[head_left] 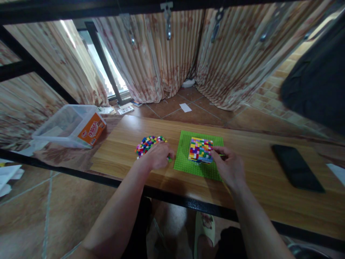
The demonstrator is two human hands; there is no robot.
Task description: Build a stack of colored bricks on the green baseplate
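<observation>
A block built of small multicoloured toy bricks (pixel 199 148) stands on a green studded baseplate (pixel 181 158). My right hand (pixel 229 166) is at the block's right side, thumb and forefinger closed against its upper right edge. Whether a loose brick is between those fingertips is hidden. To the left lies a heap of loose coloured bricks (pixel 147 144). My left hand (pixel 159 155) reaches over the heap's right part, fingers bent and drawn together. Bits of green show by its fingertips, but what they hold, if anything, I cannot make out.
The wooden tabletop (pixel 121 144) has a dark front edge. A black phone (pixel 298 167) lies at the right. Beyond the left end stands a clear plastic bin (pixel 60 138) with an orange label. Striped curtains (pixel 151 61) hang behind, and metal clips (pixel 168 23) dangle from the upper bar.
</observation>
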